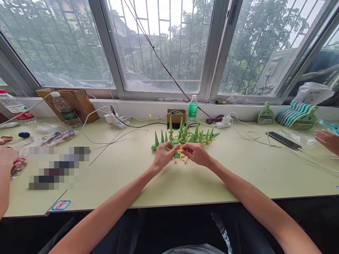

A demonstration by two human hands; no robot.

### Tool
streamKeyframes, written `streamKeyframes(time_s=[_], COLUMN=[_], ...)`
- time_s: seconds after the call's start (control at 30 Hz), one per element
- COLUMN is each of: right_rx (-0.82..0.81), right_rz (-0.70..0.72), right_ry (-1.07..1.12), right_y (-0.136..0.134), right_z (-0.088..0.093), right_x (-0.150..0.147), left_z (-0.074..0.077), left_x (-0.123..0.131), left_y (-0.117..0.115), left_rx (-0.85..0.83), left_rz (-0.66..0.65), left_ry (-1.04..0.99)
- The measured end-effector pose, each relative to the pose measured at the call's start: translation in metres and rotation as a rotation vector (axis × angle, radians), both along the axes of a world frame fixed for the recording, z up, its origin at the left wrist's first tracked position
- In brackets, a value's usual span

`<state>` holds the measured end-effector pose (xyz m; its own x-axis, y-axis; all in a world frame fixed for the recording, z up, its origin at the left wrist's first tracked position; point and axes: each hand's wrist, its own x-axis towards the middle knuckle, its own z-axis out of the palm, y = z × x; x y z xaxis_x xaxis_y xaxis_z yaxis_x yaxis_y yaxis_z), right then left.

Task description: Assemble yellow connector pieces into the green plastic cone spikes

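We held our left forearm (pixel 116 197) and right forearm (pixel 246 187) across the near edge of the desk (pixel 190 192), angled inward; our left hand (pixel 164 155) and right hand (pixel 197 153) nearly met, fingers (pixel 189 146) curled.

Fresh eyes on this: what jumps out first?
First, the spiky cluster of green cones with small yellow pieces, mid-table, the left hand and right hand at its near side. Next, the green-labelled bottle upright behind it. Then the pixelated patch left of the person's arms, hiding whatever lies there.
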<state>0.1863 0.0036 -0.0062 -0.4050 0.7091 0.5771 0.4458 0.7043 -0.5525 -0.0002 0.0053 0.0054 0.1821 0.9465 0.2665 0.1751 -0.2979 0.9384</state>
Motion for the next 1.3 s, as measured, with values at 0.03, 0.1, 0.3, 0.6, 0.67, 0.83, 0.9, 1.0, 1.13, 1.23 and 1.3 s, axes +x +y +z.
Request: streamKeyframes(time_s=[0.03,0.1,0.3,0.6,0.67,0.83,0.9,1.0,1.13,1.23,1.3], right_rx=[0.002,0.007,0.007,0.003,0.002,-0.016,-0.034,-0.061,-0.073,-0.076,-0.075], right_rz=[0.0,0.001,0.008,-0.004,-0.004,-0.027,-0.038,-0.049,-0.058,-0.057,-0.05], right_ry=[-0.003,-0.006,-0.011,-0.019,-0.013,-0.001,-0.001,-0.013,-0.031,-0.039,-0.045], right_y=[0.0001,0.0001,0.0006,0.001,0.0007,0.0002,0.0002,0.0005,0.001,0.0012,0.0015], right_z=[-0.0002,-0.0005,-0.0011,-0.0009,-0.0002,0.001,0.0012,0.0011,0.0005,-0.0004,-0.0015], right_x=[0.0001,0.0001,0.0002,0.0009,0.0006,-0.0006,-0.0009,-0.0007,-0.0001,0.0005,0.0009], left_z=[-0.0008,-0.0021,-0.0043,-0.0039,-0.0035,-0.0054,-0.0065,-0.0072,-0.0074,-0.0077,-0.0076], left_x=[-0.0001,-0.0004,-0.0017,-0.0008,-0.0002,0.0002,0.0005,0.0011,0.0018,0.0021,0.0022], left_y=[0.0005,0.0013,0.0022,0.0002,0.0002,0.0009,0.0012,0.0012,0.0008,0.0006,0.0004], left_rx=[0.003,0.011,0.088,0.168,0.179,0.191,0.188,0.191,0.222,0.241,0.249], left_rz=[-0.001,0.001,0.011,0.009,0.018,-0.015,-0.043,-0.079,-0.067,-0.049,-0.05], left_ry=[0.004,0.013,0.087,0.156,0.166,0.151,0.132,0.116,0.137,0.152,0.158])
